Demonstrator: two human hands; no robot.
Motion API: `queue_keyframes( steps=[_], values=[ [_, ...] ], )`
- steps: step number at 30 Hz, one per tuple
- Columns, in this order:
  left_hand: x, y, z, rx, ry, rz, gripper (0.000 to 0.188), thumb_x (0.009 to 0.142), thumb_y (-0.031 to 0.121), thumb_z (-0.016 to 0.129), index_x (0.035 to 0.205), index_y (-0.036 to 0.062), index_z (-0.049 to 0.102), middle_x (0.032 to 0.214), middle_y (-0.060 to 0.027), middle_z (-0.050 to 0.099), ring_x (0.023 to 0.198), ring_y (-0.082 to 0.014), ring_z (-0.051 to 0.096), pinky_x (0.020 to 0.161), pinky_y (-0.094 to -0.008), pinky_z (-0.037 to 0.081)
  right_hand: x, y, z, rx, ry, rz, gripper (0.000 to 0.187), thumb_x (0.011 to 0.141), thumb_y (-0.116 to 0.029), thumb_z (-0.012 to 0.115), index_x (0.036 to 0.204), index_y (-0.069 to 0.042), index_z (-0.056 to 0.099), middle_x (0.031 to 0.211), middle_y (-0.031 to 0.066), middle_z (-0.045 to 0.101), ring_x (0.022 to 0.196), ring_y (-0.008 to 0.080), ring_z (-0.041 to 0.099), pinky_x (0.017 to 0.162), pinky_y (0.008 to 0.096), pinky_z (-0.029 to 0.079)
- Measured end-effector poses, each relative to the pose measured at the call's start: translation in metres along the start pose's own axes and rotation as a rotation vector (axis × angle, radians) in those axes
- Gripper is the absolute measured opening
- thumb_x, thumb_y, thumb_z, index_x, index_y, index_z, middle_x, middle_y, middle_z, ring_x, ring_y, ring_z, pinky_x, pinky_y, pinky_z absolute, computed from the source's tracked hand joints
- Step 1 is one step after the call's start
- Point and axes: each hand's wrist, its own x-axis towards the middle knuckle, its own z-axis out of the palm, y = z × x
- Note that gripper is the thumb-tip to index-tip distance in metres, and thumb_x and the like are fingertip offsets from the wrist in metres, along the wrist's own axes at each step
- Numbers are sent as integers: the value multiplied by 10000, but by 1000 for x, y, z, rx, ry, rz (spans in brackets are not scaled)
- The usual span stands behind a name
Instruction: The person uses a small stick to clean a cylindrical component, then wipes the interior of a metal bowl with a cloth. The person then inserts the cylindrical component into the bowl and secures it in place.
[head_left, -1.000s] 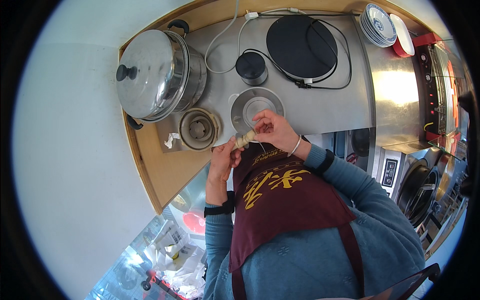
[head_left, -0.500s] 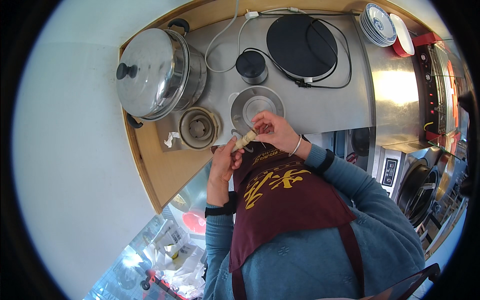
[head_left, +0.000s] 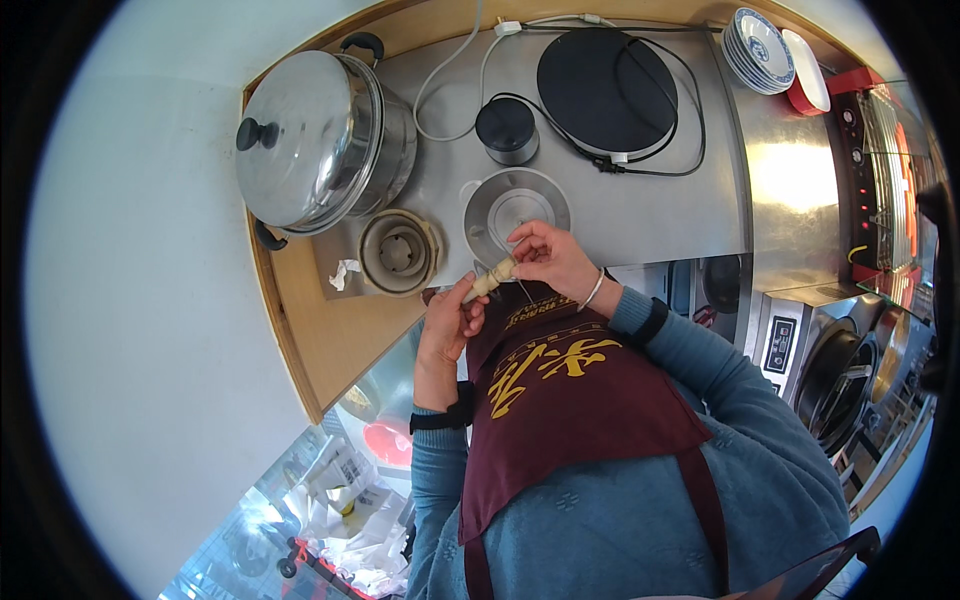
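Observation:
My left hand [head_left: 450, 322] grips the lower end of a short, pale, stick-like piece [head_left: 491, 280] with darker bands across it; I cannot make out its exact kind. At its upper end, the fingers of my right hand [head_left: 560, 268] are closed in a pinch. A thin strand hangs beside the piece, below the right fingers. Both hands are held in front of my dark red apron [head_left: 590, 430], at the near side of a round steel bowl [head_left: 555, 205]. Part of the bowl's near rim is hidden behind the hands.
A large lidded steel pot [head_left: 310, 140] stands at left, near a brown ring-shaped burner or pot [head_left: 372, 265] and crumpled paper [head_left: 343, 274]. Beyond the bowl are a black-lidded canister [head_left: 506, 130], a round black hotplate [head_left: 600, 85] with cables, stacked bowls [head_left: 757, 50] and a glowing heater [head_left: 895, 190].
The view has shifted very slightly. Both hands keep almost the same hold on the pale piece, with only small finger movement.

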Motion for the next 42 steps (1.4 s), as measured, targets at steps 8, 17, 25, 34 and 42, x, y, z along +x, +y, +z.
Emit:
queue_keyframes(
  steps=[8, 17, 25, 34, 42],
  values=[
    [-2, 1, -11, 6, -5, 22, 396, 950, 341, 651, 811, -28, 615, 588, -35, 498, 432, -130, 438, 382, -236, 255, 2, 6, -2, 89, 26, -26, 418, 807, -10, 738, 1191, -17, 572, 944, 85, 664, 857, 128, 633, 781, 270, 525],
    [-4, -1, -5, 148, -22, 143, 276, 951, 263, 663, 899, -8, 645, 684, -28, 594, 566, -116, 577, 455, -221, 397, 0, 6, 1, 71, 18, -10, 405, 812, -19, 742, 1182, -23, 577, 945, 81, 662, 865, 130, 636, 782, 270, 524],
    [-4, -12, -4, 294, -62, 421, 193, 911, 100, 711, 1077, 32, 641, 961, -45, 666, 779, -105, 643, 557, -208, 496, 0, 5, 0, 112, 12, 33, 367, 838, -40, 722, 1178, -17, 583, 936, 85, 666, 835, 124, 640, 754, 260, 525],
    [-12, -4, 22, 520, 172, 696, 145, 881, 62, 721, 1006, -3, 685, 915, -34, 630, 747, -92, 602, 592, -220, 493, 3, 7, -7, 230, 64, 128, 307, 879, -29, 684, 1171, -12, 590, 979, 68, 673, 835, 121, 653, 746, 243, 546],
    [10, 12, 53, 898, 350, 1066, 147, 860, 22, 690, 1006, 13, 678, 909, -121, 618, 714, -248, 623, 637, -333, 516, -3, 11, -34, 172, 385, -13, 186, 946, -47, 604, 1126, -6, 616, 959, 95, 714, 768, 115, 644, 695, 243, 538]
  ],
)
